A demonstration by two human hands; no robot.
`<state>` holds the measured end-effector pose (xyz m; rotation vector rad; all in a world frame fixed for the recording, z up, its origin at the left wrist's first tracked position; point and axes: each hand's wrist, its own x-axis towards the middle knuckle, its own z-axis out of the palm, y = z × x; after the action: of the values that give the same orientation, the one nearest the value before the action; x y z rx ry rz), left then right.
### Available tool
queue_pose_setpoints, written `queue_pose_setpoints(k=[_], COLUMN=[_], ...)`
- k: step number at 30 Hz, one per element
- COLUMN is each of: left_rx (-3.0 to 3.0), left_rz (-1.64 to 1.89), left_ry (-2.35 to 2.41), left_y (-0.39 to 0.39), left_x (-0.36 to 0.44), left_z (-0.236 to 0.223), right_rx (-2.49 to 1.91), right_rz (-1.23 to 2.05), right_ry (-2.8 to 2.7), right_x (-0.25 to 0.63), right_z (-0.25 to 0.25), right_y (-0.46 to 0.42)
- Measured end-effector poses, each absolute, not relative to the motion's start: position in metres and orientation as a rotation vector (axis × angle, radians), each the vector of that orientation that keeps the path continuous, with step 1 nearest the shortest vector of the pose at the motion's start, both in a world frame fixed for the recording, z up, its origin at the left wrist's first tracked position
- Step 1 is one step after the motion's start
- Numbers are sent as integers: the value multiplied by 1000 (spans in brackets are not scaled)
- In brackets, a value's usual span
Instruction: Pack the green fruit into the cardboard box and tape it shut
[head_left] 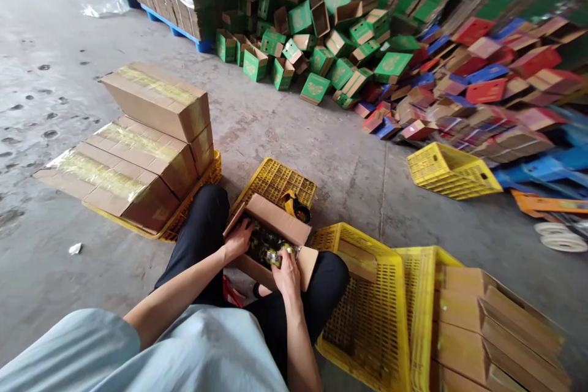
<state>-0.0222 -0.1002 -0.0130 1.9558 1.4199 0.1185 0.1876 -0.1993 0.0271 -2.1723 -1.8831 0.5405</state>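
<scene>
An open cardboard box (281, 218) rests on a yellow crate (266, 179) turned bottom up between my knees, with its flaps spread. Inside lie several dark, shiny small items (261, 242), too small to name. My left hand (239, 240) is curled over the box's left end, its fingertips inside. At the right end, my right hand (287, 271) closes on a small, shiny yellow-green item (274, 257) inside the box. A tape dispenser (296, 205) with a yellow handle sits on the crate just behind the box.
Taped cartons (151, 153) are stacked on a yellow crate at my left. At my right stand a yellow crate (367, 318) holding a carton and another full of cartons (463, 324). Piles of green boxes (257, 64) and red and blue boxes (487, 90) lie ahead, near a tilted yellow crate (448, 171).
</scene>
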Motion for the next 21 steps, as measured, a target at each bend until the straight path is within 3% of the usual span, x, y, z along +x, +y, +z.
queue_pose_setpoints(k=[8, 21], left_rx=[2038, 2078], left_rz=[36, -40], left_ry=[1473, 1443], left_y=[-105, -99], left_x=[-22, -13], left_z=[3, -4], right_rx=[-2119, -2178], right_rz=[593, 369], right_ry=[-2022, -2004], right_x=[192, 180], right_z=[20, 5], right_y=[-189, -196])
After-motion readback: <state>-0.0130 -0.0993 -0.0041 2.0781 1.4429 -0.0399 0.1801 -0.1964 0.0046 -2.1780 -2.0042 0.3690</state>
